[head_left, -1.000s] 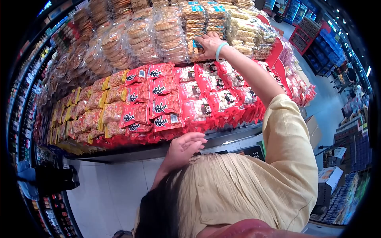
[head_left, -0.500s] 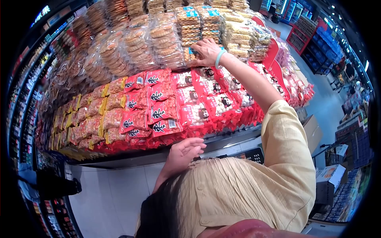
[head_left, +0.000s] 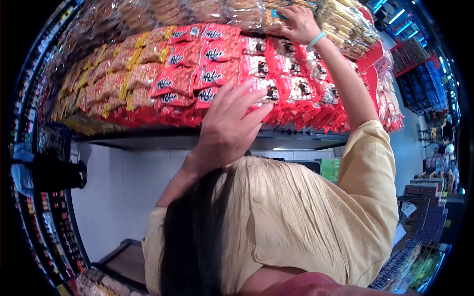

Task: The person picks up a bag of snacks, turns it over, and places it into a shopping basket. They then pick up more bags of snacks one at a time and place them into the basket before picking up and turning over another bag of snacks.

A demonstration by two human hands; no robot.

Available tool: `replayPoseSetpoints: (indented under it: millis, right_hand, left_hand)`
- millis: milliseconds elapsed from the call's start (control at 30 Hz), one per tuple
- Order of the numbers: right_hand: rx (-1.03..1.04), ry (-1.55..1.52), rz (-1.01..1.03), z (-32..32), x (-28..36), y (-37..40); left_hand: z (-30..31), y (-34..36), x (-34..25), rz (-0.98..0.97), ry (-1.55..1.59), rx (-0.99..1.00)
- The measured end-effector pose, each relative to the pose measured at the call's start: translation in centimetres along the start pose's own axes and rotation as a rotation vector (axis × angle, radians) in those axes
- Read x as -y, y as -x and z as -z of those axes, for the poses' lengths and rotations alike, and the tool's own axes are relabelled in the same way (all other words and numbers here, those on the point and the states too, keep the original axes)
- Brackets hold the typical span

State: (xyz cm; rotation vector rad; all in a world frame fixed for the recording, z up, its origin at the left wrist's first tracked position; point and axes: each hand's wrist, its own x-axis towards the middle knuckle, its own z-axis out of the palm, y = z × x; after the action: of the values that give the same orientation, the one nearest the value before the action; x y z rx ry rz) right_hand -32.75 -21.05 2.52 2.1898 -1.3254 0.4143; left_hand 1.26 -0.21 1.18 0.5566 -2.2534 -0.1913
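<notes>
My right hand [head_left: 299, 25], with a pale green bangle at the wrist, rests on a clear pack with blue labels [head_left: 276, 15] at the top of the display. Its fingers are bent over the pack; whether they grip it is hard to see. My left hand [head_left: 229, 121] is raised over the front edge of the display, fingers spread, holding nothing. Behind its fingertips lie red bags with black lettering [head_left: 217, 74] and red-and-white bags with a dark cartoon figure [head_left: 296, 90].
Yellow-edged bags [head_left: 143, 81] fill the display's left part, with clear packs of round biscuits [head_left: 205, 11] behind. Shelves line the far left, where a person in dark clothing [head_left: 57, 172] stands. A red divider [head_left: 370, 59] is at the right.
My left hand has risen and spread in front of the red bags. The view has shifted, so the display sits higher. My right hand is still at the blue-labelled packs.
</notes>
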Motion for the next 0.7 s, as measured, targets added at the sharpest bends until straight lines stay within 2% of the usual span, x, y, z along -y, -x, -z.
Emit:
replayPoseSetpoints:
  millis: [33,100,133,300,500,700]
  right_hand:
    - [-0.042,0.012,0.028,-0.1,0.0,-0.1]
    - [0.057,-0.045,-0.039,2.1,1.7,-0.3]
    - [-0.084,0.000,0.059,1.1,1.2,-0.3]
    - [-0.105,0.049,0.068,1.3,1.0,0.4]
    - [-0.107,0.112,-0.050,1.5,0.6,1.0]
    - [-0.202,0.065,-0.048,2.3,1.1,1.8]
  left_hand:
    - [-0.1,-0.2,-0.1,-0.040,-0.070,0.004]
    - [-0.8,0.0,0.4,-0.068,-0.129,0.022]
    - [-0.9,0.3,0.6,-0.060,-0.138,0.018]
    - [-1.1,0.3,0.7,-0.019,-0.143,0.073]
    - [-1.4,0.3,0.8,-0.018,-0.153,0.094]
    - [-1.7,0.0,1.1,-0.006,-0.165,0.088]
